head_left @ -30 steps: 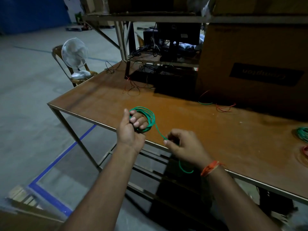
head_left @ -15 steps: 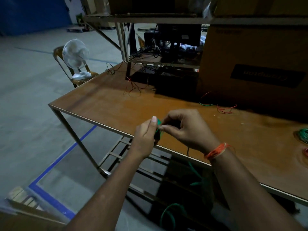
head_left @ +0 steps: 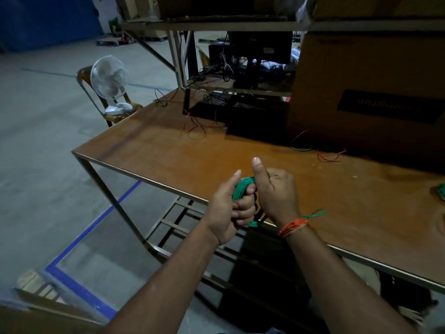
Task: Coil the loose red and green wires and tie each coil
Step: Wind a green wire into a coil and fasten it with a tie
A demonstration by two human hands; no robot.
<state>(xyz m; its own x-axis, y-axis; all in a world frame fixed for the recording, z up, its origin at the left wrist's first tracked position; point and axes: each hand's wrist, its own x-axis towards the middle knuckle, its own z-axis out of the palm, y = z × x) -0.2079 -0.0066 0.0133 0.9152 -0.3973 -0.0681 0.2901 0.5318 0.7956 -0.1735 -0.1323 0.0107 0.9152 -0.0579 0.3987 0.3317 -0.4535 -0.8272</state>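
Note:
A green wire coil (head_left: 242, 188) is held upright between both hands above the front edge of the brown table (head_left: 168, 155). My left hand (head_left: 226, 210) grips the coil's left side, fingers curled through it. My right hand (head_left: 277, 194) is closed on the coil's right side, thumb pointing up. A loose green wire end (head_left: 315, 214) sticks out past my right wrist. Another green coil (head_left: 441, 190) lies at the table's right edge. Short red and green wire scraps (head_left: 327, 156) lie near the cardboard box.
A large cardboard box (head_left: 366, 92) stands at the back right of the table. Black equipment with tangled thin wires (head_left: 199, 126) sits at the back middle. A white fan (head_left: 109, 80) rests on a chair left of the table. Shelving runs overhead.
The right hand drew the wire tail around to the coil and now grips the coil's right side. The loose tail now pokes out behind my right wrist.

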